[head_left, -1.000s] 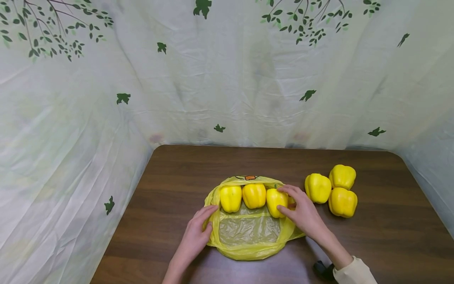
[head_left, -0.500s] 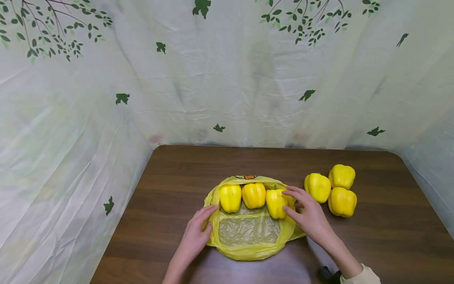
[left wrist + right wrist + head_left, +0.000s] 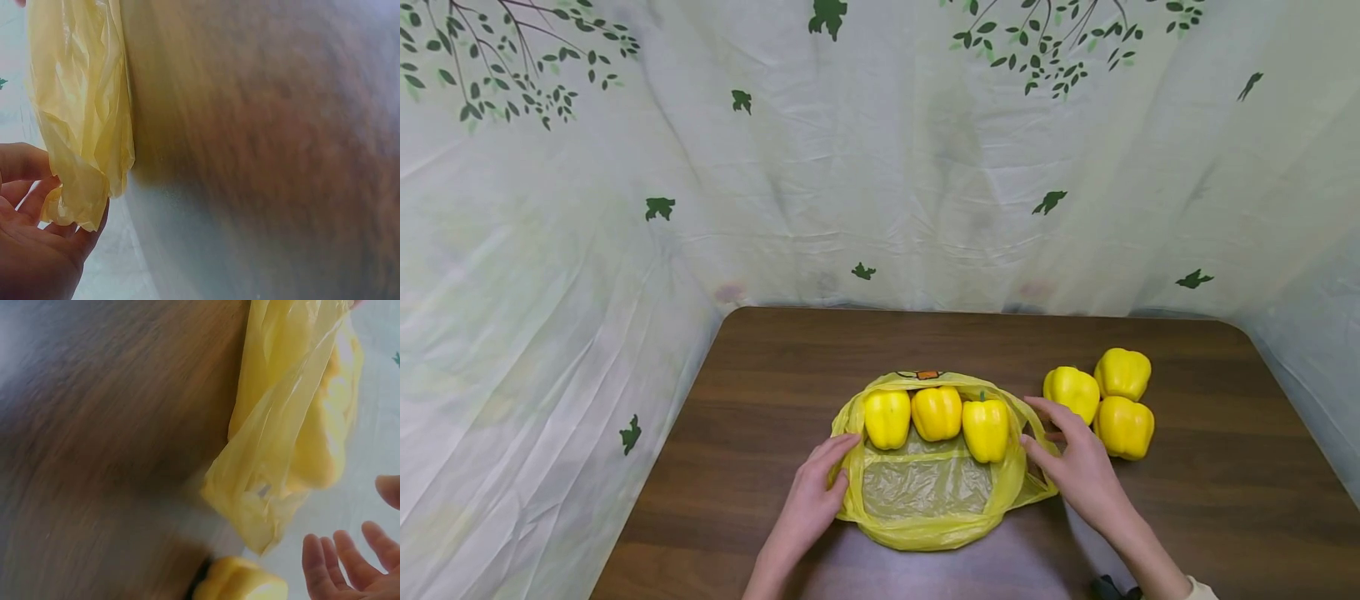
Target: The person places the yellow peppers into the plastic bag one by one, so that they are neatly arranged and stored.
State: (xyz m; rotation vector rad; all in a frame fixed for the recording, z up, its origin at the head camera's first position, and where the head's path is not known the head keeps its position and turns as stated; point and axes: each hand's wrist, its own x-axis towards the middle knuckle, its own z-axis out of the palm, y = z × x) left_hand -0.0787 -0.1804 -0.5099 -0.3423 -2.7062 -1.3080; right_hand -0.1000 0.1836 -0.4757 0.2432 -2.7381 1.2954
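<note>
Three yellow bell peppers (image 3: 937, 414) sit in a row inside the yellow plastic bag (image 3: 928, 535), lower centre of frame, mouth wide open, rightmost one w/ its green stem toward the top. L hand (image 3: 808, 492) on the bag's left edge, thumb & fingers pinching the thin plastic. R hand (image 3: 1086, 467) just beside the bag's right edge, fingers spread, nothing between 'em; R-wrist view has the fingertips apart from the plastic. Three more peppers (image 3: 1071, 393) cluster right of frame, touching, on the brown wood-grain table (image 3: 775, 375). Leaf-print curtain (image 3: 887, 167) fills the top. Dark obj. (image 3: 1107, 588) at bottom edge, lower right, cut off, can't ID.
</note>
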